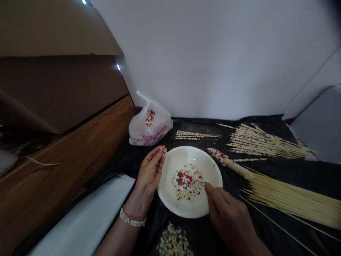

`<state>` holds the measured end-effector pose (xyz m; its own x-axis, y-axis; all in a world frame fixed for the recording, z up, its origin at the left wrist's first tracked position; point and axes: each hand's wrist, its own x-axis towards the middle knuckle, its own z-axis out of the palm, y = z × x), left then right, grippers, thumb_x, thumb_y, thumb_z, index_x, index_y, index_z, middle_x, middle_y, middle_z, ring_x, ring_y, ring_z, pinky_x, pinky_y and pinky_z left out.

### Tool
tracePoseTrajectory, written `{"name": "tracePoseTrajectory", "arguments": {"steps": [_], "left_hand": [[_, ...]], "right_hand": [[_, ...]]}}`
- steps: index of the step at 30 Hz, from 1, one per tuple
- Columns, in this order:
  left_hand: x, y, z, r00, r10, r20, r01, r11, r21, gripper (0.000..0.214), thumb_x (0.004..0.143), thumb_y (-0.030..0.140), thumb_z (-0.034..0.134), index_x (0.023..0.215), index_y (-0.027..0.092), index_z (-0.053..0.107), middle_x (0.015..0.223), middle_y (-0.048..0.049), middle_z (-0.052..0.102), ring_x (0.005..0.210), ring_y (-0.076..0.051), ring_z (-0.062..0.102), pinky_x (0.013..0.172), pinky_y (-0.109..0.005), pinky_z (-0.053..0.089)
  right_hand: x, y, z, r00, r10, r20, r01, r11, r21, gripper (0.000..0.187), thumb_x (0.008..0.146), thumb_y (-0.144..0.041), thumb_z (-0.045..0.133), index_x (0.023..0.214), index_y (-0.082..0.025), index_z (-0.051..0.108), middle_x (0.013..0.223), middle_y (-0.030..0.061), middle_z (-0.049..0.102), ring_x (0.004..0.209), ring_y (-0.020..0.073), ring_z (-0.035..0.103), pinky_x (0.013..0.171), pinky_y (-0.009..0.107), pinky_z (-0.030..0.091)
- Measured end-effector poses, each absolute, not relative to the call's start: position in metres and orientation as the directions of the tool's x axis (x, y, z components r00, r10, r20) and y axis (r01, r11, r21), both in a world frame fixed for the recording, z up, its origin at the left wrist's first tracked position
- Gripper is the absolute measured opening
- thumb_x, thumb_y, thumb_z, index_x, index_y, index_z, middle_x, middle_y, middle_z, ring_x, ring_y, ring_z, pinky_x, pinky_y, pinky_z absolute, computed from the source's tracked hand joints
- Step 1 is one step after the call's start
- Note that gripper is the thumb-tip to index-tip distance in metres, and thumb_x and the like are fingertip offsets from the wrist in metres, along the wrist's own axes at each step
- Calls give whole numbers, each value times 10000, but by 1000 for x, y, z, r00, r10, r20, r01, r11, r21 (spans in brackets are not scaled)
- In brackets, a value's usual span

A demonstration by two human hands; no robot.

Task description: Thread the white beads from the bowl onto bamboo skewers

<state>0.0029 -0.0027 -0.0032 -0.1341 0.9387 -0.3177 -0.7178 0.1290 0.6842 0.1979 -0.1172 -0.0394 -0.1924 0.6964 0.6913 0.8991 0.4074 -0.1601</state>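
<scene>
A white bowl (207, 167) sits on the black sheet and holds a heap of cream and red corn kernels (187, 182). My left hand (149, 171) rests at the bowl's left rim, its fingertips pinched on a thin bamboo skewer (167, 154) that points over the bowl. My right hand (226, 213) reaches in from the lower right, its fingertips pressed together at the right edge of the kernel heap; whether they hold a kernel is too small to tell.
A bundle of bare skewers (290, 197) lies right of the bowl, with a corn cob (230, 163) beside it. Threaded skewers (263, 142) are piled behind. A white plastic bag (150, 124) stands at the back left. More kernels (174, 243) lie near me. Wooden furniture (53, 170) lines the left.
</scene>
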Motion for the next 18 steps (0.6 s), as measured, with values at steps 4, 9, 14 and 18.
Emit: {"name": "tracePoseTrajectory", "arguments": {"steps": [4, 9, 14, 18], "left_hand": [[5, -4, -5, -133, 941, -312, -720, 125, 683, 183, 816, -38, 586, 879, 86, 705, 868, -99, 743, 753, -117, 709, 679, -154, 578], [4, -2, -2, -123, 943, -311, -754, 115, 647, 144, 874, 77, 576, 940, 93, 704, 888, -111, 731, 776, -136, 708, 657, -175, 586], [1, -1, 1, -18, 920, -391, -791, 225, 568, 156, 907, 119, 545, 929, 71, 692, 731, -66, 678, 594, -72, 642, 539, -123, 543], [1, -1, 2, 10, 913, -407, -799, 252, 546, 144, 893, 63, 540, 911, 72, 682, 698, -42, 651, 555, -50, 602, 508, -108, 515]], "right_hand": [[198, -117, -39, -188, 698, 691, 895, 411, -172, 331, 900, -70, 380, 990, -39, 697, 674, 89, 698, 452, 138, 617, 486, 236, 541], [198, -116, -38, -190, 687, 701, 892, 419, -169, 334, 889, -49, 378, 997, -41, 694, 688, 91, 703, 433, 131, 602, 489, 242, 543], [197, -116, -38, -194, 685, 702, 887, 428, -172, 331, 888, -51, 383, 988, -46, 698, 670, 83, 695, 436, 131, 603, 495, 244, 549], [197, -117, -38, -197, 686, 700, 890, 425, -167, 335, 892, -57, 379, 991, -50, 699, 671, 83, 696, 433, 132, 601, 474, 242, 539]]}}
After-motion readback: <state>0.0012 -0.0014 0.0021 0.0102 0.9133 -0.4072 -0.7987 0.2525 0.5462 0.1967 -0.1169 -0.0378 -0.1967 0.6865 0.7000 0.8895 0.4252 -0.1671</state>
